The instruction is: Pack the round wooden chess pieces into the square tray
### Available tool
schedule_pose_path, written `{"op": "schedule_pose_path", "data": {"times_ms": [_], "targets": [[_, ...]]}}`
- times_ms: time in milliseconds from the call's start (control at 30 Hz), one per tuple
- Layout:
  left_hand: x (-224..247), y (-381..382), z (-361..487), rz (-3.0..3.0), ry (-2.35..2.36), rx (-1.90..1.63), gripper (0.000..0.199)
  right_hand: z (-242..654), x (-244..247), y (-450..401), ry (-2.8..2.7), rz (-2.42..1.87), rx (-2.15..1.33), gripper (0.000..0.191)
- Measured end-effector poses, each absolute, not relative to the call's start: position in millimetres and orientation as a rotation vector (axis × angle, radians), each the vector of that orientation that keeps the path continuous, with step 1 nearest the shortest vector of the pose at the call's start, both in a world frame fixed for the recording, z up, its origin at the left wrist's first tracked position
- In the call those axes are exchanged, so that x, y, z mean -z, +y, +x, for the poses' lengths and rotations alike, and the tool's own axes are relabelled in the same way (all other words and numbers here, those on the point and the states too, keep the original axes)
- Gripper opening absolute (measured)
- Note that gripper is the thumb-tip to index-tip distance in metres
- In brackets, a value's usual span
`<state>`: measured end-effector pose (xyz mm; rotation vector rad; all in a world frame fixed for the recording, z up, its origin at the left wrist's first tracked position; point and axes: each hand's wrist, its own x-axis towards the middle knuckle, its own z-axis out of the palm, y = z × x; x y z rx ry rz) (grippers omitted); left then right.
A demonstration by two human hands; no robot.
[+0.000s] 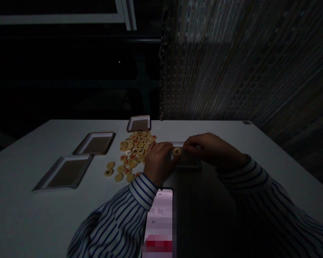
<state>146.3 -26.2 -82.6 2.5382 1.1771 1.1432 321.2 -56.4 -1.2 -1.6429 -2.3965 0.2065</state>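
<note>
Between the thumb and fingers of my left hand is a round xiangqi piece with a dark character facing me. My right hand is just to the right of it, fingers bent and pressed together; whether anything is in them I cannot make out. Below both hands lies a shallow tray, partly hidden by them. A heap of xiangqi pieces, some with red and some with dark characters, spreads to the left of my left hand, which covers part of it.
Three more shallow trays stand on the white table: a grey one, a brown-rimmed one and one at the back. A lit phone lies in front of me. Behind the table hangs a strand curtain.
</note>
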Motion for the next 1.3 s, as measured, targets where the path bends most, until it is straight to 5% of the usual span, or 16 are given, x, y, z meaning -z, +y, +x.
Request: {"op": "schedule_pose_path", "data": {"times_ms": [1300], "targets": [[90, -32, 150, 2.181, 1.056, -1.193, 0.016, 321, 18, -49, -2.346, -1.504, -0.409, 0.019]]}}
